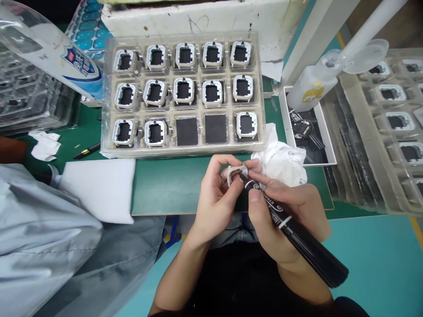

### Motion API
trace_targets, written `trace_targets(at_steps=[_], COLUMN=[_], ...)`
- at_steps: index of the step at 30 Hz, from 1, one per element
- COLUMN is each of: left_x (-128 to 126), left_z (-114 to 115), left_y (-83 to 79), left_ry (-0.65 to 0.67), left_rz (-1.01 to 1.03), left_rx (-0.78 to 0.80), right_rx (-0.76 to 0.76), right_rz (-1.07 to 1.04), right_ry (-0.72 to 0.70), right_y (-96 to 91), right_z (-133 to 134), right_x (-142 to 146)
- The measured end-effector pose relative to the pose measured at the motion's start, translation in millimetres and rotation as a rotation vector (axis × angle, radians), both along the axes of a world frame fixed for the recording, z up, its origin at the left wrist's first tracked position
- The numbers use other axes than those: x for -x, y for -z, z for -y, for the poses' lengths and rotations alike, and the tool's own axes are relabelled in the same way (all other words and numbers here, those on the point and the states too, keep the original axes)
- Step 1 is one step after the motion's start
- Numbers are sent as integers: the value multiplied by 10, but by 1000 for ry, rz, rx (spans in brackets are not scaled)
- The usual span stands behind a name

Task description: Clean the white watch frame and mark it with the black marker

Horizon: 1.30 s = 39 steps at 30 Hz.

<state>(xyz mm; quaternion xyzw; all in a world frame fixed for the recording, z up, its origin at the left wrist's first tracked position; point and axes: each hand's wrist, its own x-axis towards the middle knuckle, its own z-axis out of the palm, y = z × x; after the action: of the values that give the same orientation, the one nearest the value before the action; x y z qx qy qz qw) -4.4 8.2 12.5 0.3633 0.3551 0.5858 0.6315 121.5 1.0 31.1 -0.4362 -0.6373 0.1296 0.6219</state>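
Observation:
My left hand [216, 193] pinches a small white square frame part [235, 171] just in front of the tray. My right hand [284, 207] grips a thick black marker [294, 231], its tip touching the frame part. Behind my hands stands a clear plastic tray [105, 88] with rows of the same white frames [184, 90]; two pockets in its near row show only black pads [187, 131]. A crumpled white cloth [280, 160] lies right of my hands on the green mat [172, 185].
A white foam pad [99, 187] lies at the left, with a sleeve in light grey [39, 233] over it. A white dispenser bottle [310, 88] leans over a shallow white box [325, 136]. More clear trays [390, 127] stack at the right and far left [26, 97].

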Motion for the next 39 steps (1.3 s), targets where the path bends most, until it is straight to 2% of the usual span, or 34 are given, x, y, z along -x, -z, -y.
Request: trace_targets(at_steps=[12, 22, 27, 33, 39], left_x=[-15, -20, -20, -16, -26], left_z=[8, 32, 42, 53, 63], left_y=[3, 22, 32, 23, 18], left_ry=[-30, -43, -51, -55, -70], left_rz=[-64, -122, -144, -162, -185], left_rx=[-35, -27, -39, -31, -47], right_rx=[-6, -25, 2, 114, 72], right_rz=[0, -82, -108, -100, -3], right_ry=[43, 108, 76, 54, 36], right_y=[-27, -28, -19, -20, 34], right_z=[-41, -73, -38, 25, 28], right_x=[35, 97, 85, 60, 25])
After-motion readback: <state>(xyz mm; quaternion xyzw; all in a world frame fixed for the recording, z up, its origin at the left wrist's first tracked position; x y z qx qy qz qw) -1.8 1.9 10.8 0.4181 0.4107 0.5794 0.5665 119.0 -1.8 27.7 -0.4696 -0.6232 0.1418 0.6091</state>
